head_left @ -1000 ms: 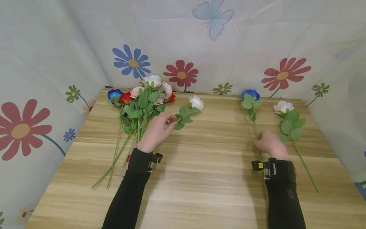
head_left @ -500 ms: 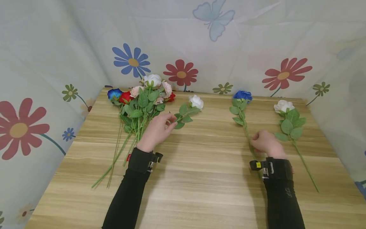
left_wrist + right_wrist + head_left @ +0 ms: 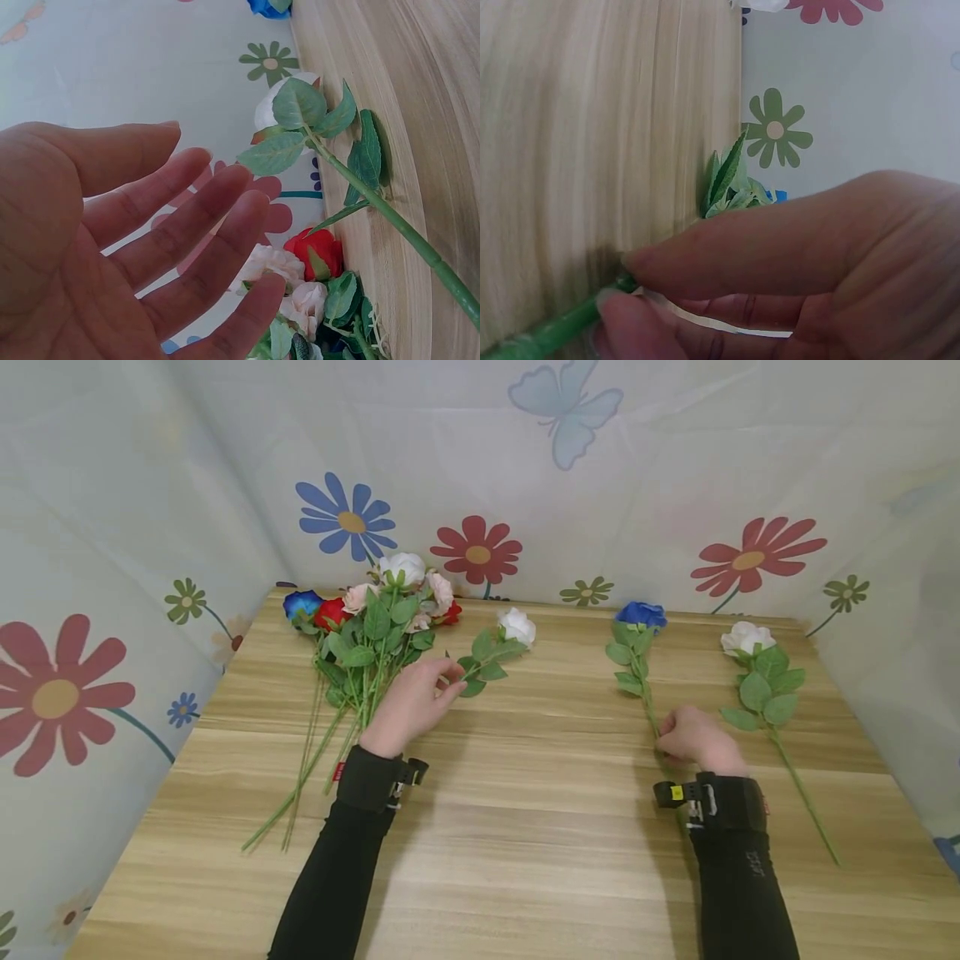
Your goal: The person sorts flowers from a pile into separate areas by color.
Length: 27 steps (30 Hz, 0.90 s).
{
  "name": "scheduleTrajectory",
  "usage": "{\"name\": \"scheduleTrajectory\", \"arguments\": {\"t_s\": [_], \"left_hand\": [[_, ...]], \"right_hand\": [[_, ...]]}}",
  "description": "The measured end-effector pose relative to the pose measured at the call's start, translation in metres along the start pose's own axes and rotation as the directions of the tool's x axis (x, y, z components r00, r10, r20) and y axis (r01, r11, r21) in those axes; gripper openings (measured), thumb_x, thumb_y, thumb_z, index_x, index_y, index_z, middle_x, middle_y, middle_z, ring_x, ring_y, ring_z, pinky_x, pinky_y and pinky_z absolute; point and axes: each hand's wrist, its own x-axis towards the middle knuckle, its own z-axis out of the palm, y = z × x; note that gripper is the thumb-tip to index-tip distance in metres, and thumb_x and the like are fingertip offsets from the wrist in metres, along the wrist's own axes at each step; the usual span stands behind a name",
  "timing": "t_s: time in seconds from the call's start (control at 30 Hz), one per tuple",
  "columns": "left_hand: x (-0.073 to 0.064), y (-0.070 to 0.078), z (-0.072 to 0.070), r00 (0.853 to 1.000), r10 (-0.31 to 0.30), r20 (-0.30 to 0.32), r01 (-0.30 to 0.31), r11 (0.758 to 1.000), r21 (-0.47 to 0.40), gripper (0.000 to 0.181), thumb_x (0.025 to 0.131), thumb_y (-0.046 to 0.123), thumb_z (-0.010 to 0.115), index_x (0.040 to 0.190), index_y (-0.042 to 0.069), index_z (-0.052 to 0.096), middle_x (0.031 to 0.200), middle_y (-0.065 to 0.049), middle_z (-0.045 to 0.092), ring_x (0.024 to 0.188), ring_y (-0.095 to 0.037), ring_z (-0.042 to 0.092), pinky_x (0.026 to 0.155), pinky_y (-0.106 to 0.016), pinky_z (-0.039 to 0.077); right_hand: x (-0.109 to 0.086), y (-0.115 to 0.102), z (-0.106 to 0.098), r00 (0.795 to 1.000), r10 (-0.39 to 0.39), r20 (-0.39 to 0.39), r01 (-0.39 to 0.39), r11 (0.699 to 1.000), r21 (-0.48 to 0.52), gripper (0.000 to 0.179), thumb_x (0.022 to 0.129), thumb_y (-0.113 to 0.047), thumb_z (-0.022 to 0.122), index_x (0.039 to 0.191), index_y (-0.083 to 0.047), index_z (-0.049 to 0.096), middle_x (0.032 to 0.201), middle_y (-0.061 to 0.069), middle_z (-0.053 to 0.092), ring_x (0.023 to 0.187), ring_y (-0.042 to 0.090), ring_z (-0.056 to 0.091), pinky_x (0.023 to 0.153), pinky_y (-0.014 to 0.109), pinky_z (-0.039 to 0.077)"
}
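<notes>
One blue rose [image 3: 640,617] at the table's [image 3: 525,827] right should handle light and springy, best held by its stem [image 3: 562,328], which the right hand [image 3: 697,740] pinches while the left hand [image 3: 412,702] hangs empty.

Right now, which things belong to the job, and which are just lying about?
Likely in the job:
blue rose, its stem pinched by the right grip
middle white rose, beside the left grip

Apparently just lying about, in neither grip:
mixed flower bunch on the left
far-right white rose
</notes>
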Motion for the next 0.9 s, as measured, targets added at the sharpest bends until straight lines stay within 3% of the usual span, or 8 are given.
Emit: {"name": "scheduleTrajectory", "arguments": {"t_s": [0.27, 0.5, 0.63, 0.83, 0.9], "left_hand": [[-0.001, 0.001, 0.000, 1.000, -0.010, 0.014, 0.009, 1.000, 0.014, 0.025, 0.102, 0.022, 0.061, 0.122, 0.008, 0.069, 0.118, -0.011, 0.071, 0.105, -0.028, 0.068, 0.089, -0.042, 0.056], [0.000, 0.003, 0.000, 1.000, -0.010, -0.003, 0.011, 0.999, 0.053, 0.022, 0.103, 0.022, 0.060, 0.118, 0.009, 0.069, 0.115, -0.011, 0.072, 0.104, -0.027, 0.068, 0.087, -0.042, 0.057], [-0.001, 0.001, 0.001, 0.999, -0.009, -0.032, 0.011, 0.997, 0.071, 0.023, 0.102, 0.019, 0.061, 0.120, 0.007, 0.069, 0.116, -0.012, 0.071, 0.101, -0.028, 0.069, 0.084, -0.042, 0.057], [-0.006, -0.009, -0.002, 0.997, -0.007, -0.075, 0.017, 0.991, 0.133, 0.026, 0.101, 0.017, 0.062, 0.123, 0.005, 0.068, 0.117, -0.013, 0.071, 0.099, -0.029, 0.069, 0.083, -0.044, 0.057], [-0.009, -0.014, -0.004, 0.997, -0.011, -0.079, 0.023, 0.987, 0.161, 0.026, 0.101, 0.017, 0.062, 0.123, 0.005, 0.068, 0.117, -0.014, 0.072, 0.100, -0.030, 0.069, 0.084, -0.044, 0.056]], "right_hand": [[-0.001, 0.000, -0.002, 1.000, -0.004, 0.024, 0.004, 1.000, 0.010, 0.022, 0.086, -0.009, 0.058, 0.103, 0.006, 0.056, 0.083, 0.011, 0.064, 0.070, 0.016, 0.064, 0.063, 0.028, 0.047], [-0.002, -0.007, -0.001, 0.987, -0.068, -0.147, 0.067, 0.998, -0.009, 0.037, 0.094, -0.022, 0.059, 0.115, 0.008, 0.058, 0.097, 0.023, 0.068, 0.082, 0.027, 0.064, 0.063, 0.030, 0.046], [0.000, -0.015, 0.004, 0.956, -0.129, -0.264, 0.137, 0.990, 0.013, 0.036, 0.097, -0.022, 0.059, 0.118, 0.007, 0.058, 0.102, 0.025, 0.067, 0.085, 0.030, 0.064, 0.063, 0.029, 0.046], [0.002, -0.032, 0.014, 0.861, -0.272, -0.430, 0.332, 0.941, 0.069, 0.030, 0.097, -0.016, 0.061, 0.117, 0.007, 0.060, 0.104, 0.026, 0.068, 0.090, 0.035, 0.067, 0.069, 0.028, 0.049], [0.001, -0.039, 0.016, 0.839, -0.291, -0.460, 0.378, 0.920, 0.107, 0.030, 0.098, -0.015, 0.062, 0.118, 0.006, 0.061, 0.105, 0.026, 0.069, 0.091, 0.034, 0.067, 0.070, 0.024, 0.049]]}}
